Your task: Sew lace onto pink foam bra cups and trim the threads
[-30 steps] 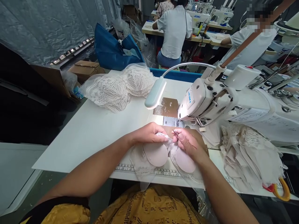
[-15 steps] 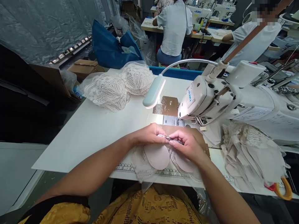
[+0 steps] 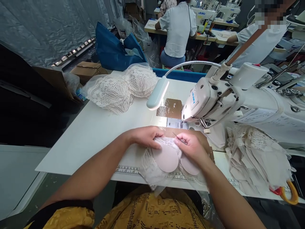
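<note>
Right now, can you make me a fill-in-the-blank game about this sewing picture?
1. The letters on the nearest sewing machine spell ____.
2. A thin pointed tool is in the person's ____ hand.
3. The smooth pink cups number ____.
4. The biggest bag behind the table is coloured ____.

Missing words: JUKI; right; two; blue.

Sewing workshop: JUKI sewing machine standing on white table, ruler markings running along edge; lace-trimmed fabric pile lying near it; co-worker sitting at bench beyond, more machines standing there.
</note>
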`<act>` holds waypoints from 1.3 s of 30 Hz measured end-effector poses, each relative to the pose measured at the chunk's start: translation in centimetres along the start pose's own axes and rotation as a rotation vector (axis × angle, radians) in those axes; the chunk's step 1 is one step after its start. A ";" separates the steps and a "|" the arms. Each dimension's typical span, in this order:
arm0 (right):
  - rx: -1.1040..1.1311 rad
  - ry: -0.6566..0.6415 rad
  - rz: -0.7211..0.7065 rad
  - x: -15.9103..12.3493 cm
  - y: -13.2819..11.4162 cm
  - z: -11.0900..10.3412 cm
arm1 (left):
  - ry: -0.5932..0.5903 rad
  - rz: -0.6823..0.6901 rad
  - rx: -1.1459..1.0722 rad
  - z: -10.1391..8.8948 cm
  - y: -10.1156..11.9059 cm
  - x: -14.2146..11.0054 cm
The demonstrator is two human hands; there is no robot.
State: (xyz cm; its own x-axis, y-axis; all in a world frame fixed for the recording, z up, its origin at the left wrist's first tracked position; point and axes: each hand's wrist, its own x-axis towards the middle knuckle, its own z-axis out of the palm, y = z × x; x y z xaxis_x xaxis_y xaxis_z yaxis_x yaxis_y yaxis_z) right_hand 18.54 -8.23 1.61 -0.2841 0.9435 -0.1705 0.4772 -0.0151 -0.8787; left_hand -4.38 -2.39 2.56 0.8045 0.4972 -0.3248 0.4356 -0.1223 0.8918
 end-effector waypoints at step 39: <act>0.114 0.009 -0.072 -0.3 0.6 -0.6 | 0.211 -0.038 -0.405 1.8 0.7 0.6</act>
State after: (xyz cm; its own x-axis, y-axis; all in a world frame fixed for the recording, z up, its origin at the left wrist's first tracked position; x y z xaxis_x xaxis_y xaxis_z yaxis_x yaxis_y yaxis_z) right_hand 19.39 -8.32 1.38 -0.3067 0.9463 -0.1019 0.3584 0.0157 -0.9334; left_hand -2.90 -3.75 2.38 0.6728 0.6641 -0.3260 0.2366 0.2244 0.9453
